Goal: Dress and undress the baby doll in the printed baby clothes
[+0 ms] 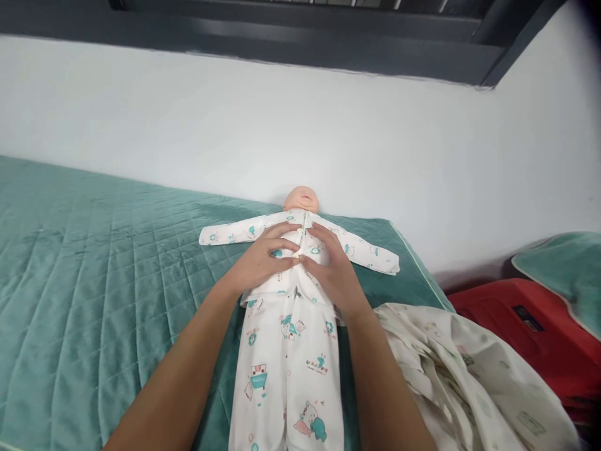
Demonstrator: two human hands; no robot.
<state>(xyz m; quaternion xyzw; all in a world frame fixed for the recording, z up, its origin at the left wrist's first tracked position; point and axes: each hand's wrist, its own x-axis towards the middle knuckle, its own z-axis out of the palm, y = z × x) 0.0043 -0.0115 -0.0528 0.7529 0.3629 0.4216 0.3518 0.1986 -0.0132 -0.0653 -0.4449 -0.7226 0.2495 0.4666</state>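
A baby doll [301, 198] lies on its back, dressed in a white printed pajama top [370, 250] and matching pajama pants [287, 363]. The top's sleeves stretch out to both sides. My left hand [263, 254] is on the top's left half as I see it, thumb and fingertips closed at the front opening. From the other side, my right hand [332, 266] meets it there, its thumb and fingers also gripping the cloth edge. A small light fastener shows between the thumbs; whether it is done up I cannot tell.
A green quilted cover [117, 282] lies under the doll, against a white wall [225, 125]. At right are a crumpled printed cloth [469, 376], a red case [530, 332] and a green cloth [563, 269]. A dark window frame [282, 37] runs above.
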